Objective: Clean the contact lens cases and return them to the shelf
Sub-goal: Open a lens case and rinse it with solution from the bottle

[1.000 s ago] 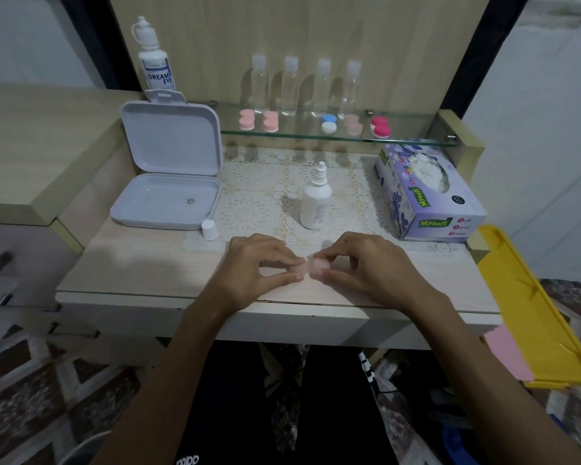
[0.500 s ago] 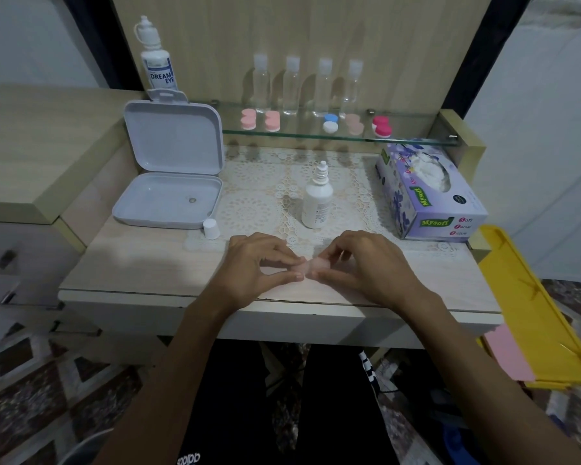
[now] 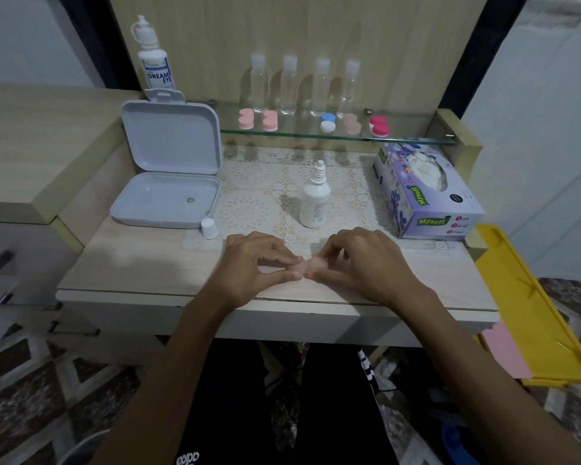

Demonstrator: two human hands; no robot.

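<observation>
Contact lens case (image 3: 311,266), pale pink and half hidden, sits low over the front of the desk (image 3: 141,263), pinched between both hands. Left hand (image 3: 254,263) holds its left end between thumb and curled fingertips; right hand (image 3: 359,260) closes its fingers around the right end, which looks like a cap, though blur makes that uncertain. At 12 o'clock from the hands stands an uncapped white solution bottle (image 3: 315,201) on the lace mat (image 3: 259,182), with its small white cap (image 3: 209,228) at 10 o'clock, just beside the open grey box (image 3: 168,182). Farther at 12 o'clock, the glass shelf (image 3: 416,137) carries five more cases (image 3: 270,120) in front of four clear bottles (image 3: 289,85). A tissue box (image 3: 426,193) lies at 2 o'clock.
</observation>
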